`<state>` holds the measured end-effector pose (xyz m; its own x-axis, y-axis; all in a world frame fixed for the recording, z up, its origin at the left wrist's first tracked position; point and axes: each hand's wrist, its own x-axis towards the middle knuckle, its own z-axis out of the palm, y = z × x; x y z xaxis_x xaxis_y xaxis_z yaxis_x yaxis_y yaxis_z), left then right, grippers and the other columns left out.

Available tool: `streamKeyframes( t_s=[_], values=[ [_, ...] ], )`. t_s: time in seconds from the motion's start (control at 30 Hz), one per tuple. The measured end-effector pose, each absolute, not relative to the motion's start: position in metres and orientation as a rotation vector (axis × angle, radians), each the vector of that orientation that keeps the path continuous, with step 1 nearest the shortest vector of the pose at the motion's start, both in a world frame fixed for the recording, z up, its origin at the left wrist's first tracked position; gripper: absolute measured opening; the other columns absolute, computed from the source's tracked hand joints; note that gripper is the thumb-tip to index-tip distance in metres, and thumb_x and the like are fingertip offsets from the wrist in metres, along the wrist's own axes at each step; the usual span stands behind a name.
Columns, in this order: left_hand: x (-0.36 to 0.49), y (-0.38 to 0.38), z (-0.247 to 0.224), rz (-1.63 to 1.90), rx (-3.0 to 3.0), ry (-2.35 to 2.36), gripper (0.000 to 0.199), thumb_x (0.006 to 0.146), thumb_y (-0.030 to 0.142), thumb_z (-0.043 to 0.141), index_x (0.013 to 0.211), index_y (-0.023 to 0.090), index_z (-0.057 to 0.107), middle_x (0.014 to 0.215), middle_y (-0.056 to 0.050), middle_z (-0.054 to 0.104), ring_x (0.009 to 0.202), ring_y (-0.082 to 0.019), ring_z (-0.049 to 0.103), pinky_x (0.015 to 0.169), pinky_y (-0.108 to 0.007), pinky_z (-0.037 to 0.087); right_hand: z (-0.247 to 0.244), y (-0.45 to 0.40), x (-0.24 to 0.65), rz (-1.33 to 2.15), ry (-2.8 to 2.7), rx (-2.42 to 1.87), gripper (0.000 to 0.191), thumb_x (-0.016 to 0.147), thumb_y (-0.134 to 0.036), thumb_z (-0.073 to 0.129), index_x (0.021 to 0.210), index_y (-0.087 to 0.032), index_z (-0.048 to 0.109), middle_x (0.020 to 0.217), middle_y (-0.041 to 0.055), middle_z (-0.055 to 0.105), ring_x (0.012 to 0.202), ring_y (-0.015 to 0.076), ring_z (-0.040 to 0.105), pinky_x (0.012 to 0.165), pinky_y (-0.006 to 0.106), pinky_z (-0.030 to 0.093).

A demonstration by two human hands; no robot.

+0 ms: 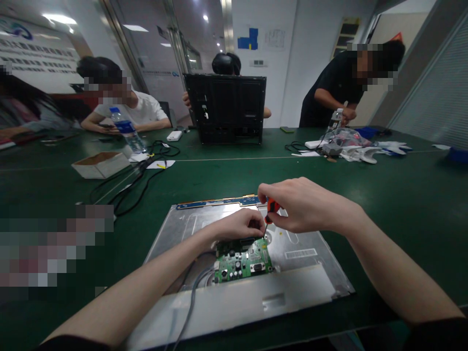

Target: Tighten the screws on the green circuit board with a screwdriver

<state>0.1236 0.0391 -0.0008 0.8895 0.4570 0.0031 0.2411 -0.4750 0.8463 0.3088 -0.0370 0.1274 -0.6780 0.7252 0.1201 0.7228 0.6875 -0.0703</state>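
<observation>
My right hand (305, 204) grips the red and black handle of a screwdriver (271, 210), held tilted with its shaft pointing down. The tip meets the upper right corner of a green circuit board (239, 263). Close to that tip, my left hand (244, 224) is closed, thumb and fingers pinched together. Whatever lies between those fingers is too small or hidden to name. The board sits on the metal back of a flat display panel (303, 282), which lies on the table. A blue circuit strip (215, 202) runs along the panel's far edge.
Grey cables (192, 302) run from the board over the panel. Black cables (135, 190), an open box (102, 165) and a water bottle (127, 130) are at the left. Across the green table (365, 195), a person holds a black display frame (226, 107); plastic bags (351, 139) lie right.
</observation>
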Motion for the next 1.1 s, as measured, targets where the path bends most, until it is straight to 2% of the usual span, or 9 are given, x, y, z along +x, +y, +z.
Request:
streamKeyframes(
  t_s=[0.23, 0.43, 0.67, 0.77, 0.93, 1.1],
  values=[
    [0.1228, 0.0382, 0.0009, 0.268, 2.052, 0.491, 0.004, 0.077, 0.018, 0.065, 0.075, 0.015, 0.063, 0.069, 0.001, 0.061, 0.064, -0.013, 0.056, 0.061, -0.022, 0.041, 0.1223, -0.033, 0.3063, -0.191, -2.708, -1.286, 0.027, 0.089, -0.047, 0.054, 0.097, -0.021, 0.055, 0.071, 0.0016, 0.064, 0.055, 0.0142, 0.049, 0.048, 0.025, 0.022],
    [0.1229, 0.0389, -0.0003, 0.268, 2.056, 0.513, 0.004, 0.075, 0.016, 0.066, 0.073, 0.015, 0.065, 0.069, 0.001, 0.062, 0.065, -0.013, 0.056, 0.061, -0.022, 0.042, 0.1231, -0.0332, 0.3065, -0.179, -2.728, -1.284, 0.018, 0.092, -0.037, 0.048, 0.094, -0.021, 0.057, 0.068, 0.0011, 0.062, 0.053, 0.0134, 0.048, 0.048, 0.026, 0.021],
    [0.1229, 0.0407, 0.0, 0.272, 2.066, 0.524, 0.005, 0.075, 0.019, 0.069, 0.072, 0.014, 0.067, 0.066, 0.002, 0.062, 0.062, -0.012, 0.054, 0.058, -0.021, 0.04, 0.1287, -0.0397, 0.3063, 0.062, -2.779, -1.156, 0.02, 0.082, -0.022, 0.056, 0.101, -0.019, 0.05, 0.085, 0.0017, 0.066, 0.063, 0.0129, 0.051, 0.052, 0.024, 0.027],
    [0.123, 0.04, -0.0003, 0.265, 2.057, 0.524, 0.005, 0.075, 0.019, 0.068, 0.073, 0.014, 0.067, 0.067, 0.001, 0.063, 0.064, -0.013, 0.056, 0.059, -0.021, 0.041, 0.1277, -0.0388, 0.3039, -0.003, -2.769, -1.175, 0.016, 0.085, -0.026, 0.057, 0.099, -0.02, 0.052, 0.084, 0.0016, 0.067, 0.064, 0.0134, 0.053, 0.052, 0.025, 0.026],
    [0.1228, 0.0401, -0.0041, 0.26, 2.037, 0.522, 0.004, 0.077, 0.019, 0.066, 0.077, 0.015, 0.065, 0.073, 0.0, 0.066, 0.07, -0.015, 0.06, 0.065, -0.023, 0.045, 0.1258, -0.0342, 0.301, -0.197, -2.759, -1.294, 0.02, 0.092, -0.039, 0.051, 0.092, -0.021, 0.059, 0.068, 0.001, 0.063, 0.055, 0.013, 0.05, 0.049, 0.026, 0.019],
    [0.1238, 0.0408, -0.0045, 0.262, 2.059, 0.515, 0.003, 0.076, 0.016, 0.066, 0.073, 0.015, 0.065, 0.067, 0.002, 0.061, 0.063, -0.012, 0.055, 0.06, -0.021, 0.042, 0.1255, -0.0348, 0.3034, -0.118, -2.762, -1.243, 0.013, 0.089, -0.031, 0.052, 0.094, -0.02, 0.057, 0.07, 0.0001, 0.063, 0.054, 0.0118, 0.047, 0.049, 0.025, 0.021]
  ],
)
